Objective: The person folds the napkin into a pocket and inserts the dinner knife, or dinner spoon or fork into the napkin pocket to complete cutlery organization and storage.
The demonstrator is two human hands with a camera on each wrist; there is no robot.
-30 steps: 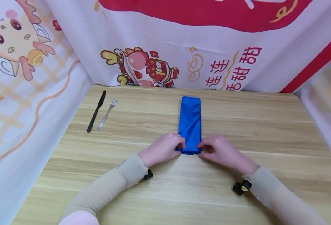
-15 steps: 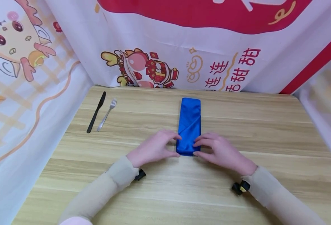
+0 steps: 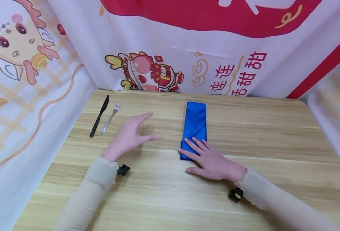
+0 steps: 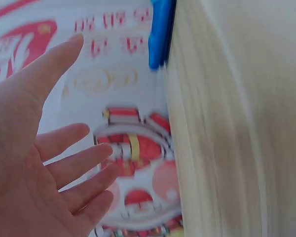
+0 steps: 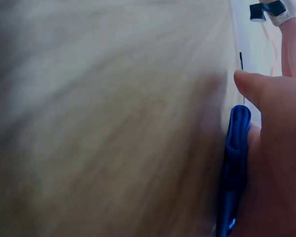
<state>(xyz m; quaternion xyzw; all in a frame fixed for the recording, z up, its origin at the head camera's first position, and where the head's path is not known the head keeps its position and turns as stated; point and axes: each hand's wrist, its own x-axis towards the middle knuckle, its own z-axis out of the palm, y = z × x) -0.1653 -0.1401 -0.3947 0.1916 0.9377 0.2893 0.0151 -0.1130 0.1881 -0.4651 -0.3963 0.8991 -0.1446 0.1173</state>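
Note:
A blue cloth napkin (image 3: 195, 118), folded into a long flat strip with a slanting fold across its front, lies on the wooden table. My right hand (image 3: 211, 160) rests on its near end with the fingers spread out straight; the thumb lies off the cloth's near edge. In the right wrist view the layered edge of the napkin (image 5: 235, 148) shows beneath the palm. My left hand (image 3: 129, 136) is held apart from the napkin, between it and the fork (image 3: 110, 118). Its fingers are extended and hold nothing, as the left wrist view of the left hand (image 4: 54, 148) also shows.
Left of the fork, a black knife (image 3: 100, 116) lies roughly parallel to it near the table's left side. Printed cloth walls (image 3: 164, 41) stand along the back and both sides of the wooden table (image 3: 158, 195).
My left hand has left the napkin and moved left toward the fork. The right hand has gone from fingering the napkin's near right corner to lying flat across its near end.

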